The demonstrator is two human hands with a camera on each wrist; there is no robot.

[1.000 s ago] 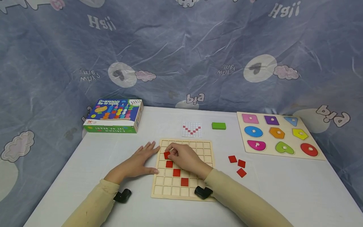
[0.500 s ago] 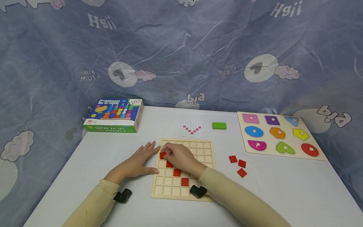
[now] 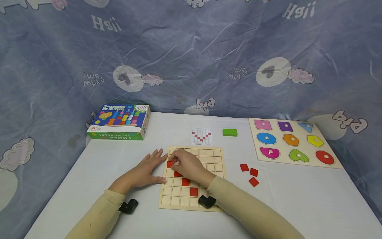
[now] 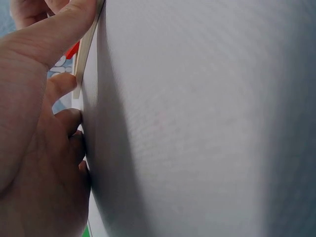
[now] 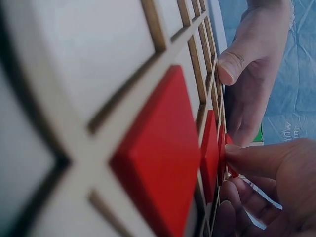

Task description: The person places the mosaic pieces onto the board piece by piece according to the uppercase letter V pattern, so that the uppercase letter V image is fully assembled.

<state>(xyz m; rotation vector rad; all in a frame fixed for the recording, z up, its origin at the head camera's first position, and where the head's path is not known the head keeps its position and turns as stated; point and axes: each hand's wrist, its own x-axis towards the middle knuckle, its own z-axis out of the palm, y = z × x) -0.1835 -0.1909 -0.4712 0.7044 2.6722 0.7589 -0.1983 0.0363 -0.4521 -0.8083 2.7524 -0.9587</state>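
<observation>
A wooden grid board (image 3: 176, 200) lies on the white table, with red square tiles running diagonally across its cells. My right hand (image 3: 191, 166) reaches over the board and pinches a red tile (image 3: 170, 164) at a cell by the left edge. In the right wrist view, the thumb and fingers (image 5: 256, 158) meet at that tile, beyond a large near red tile (image 5: 163, 158). My left hand (image 3: 144, 171) lies flat with spread fingers, its thumb and index tips touching the board's left side. The left wrist view catches the board's edge (image 4: 86, 57) under the thumb.
Several loose red tiles (image 3: 253, 181) lie right of the board. Behind it are a pattern card (image 3: 201, 136) with a red V and a green block (image 3: 230, 132). A shape puzzle board (image 3: 280, 146) lies far right; a bead-set box (image 3: 119, 122) stands back left.
My right hand has moved slightly left with the red tile, which now lies at the leftmost column instead of farther right and tilted. My left hand stays put.
</observation>
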